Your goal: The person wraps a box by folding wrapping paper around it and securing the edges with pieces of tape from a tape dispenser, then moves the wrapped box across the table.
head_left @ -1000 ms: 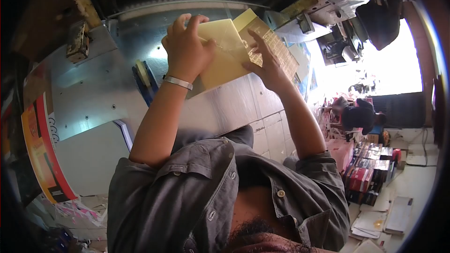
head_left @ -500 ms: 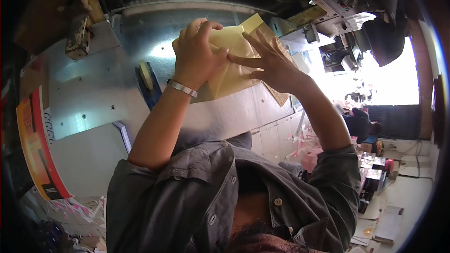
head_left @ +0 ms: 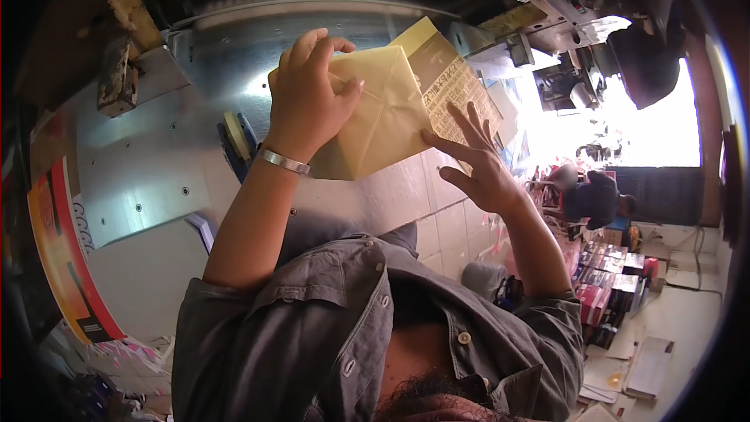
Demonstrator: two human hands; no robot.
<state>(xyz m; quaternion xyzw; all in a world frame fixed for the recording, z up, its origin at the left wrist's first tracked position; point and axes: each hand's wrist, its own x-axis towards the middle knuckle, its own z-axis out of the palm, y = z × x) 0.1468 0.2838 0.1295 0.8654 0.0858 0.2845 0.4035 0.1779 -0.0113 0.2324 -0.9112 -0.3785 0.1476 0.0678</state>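
Observation:
A yellow paper bag [head_left: 383, 113] with a folded bottom facing me is held above a metal work surface, and printed lettering shows on its right-hand side. My left hand [head_left: 308, 98], with a metal bracelet at the wrist, has its fingers curled over the bag's left edge and its thumb against the near face. On the other side my right hand [head_left: 480, 164] is open with fingers spread. Its index fingertip lies at the bag's lower right edge, and the other fingers are over the printed side.
The metal work surface [head_left: 148, 164] carries a blue and cream tool-like object [head_left: 238, 141]. At the left edge is a red and yellow spiral-bound calendar [head_left: 58, 250]. A person [head_left: 594, 199] is at the right, near stacked boxes [head_left: 609, 273]. A machine edge [head_left: 312, 0] runs along the top.
My right hand has moved right and down, off the bag's folded face to its edge. My left hand has shifted slightly left, and more of the printed side shows.

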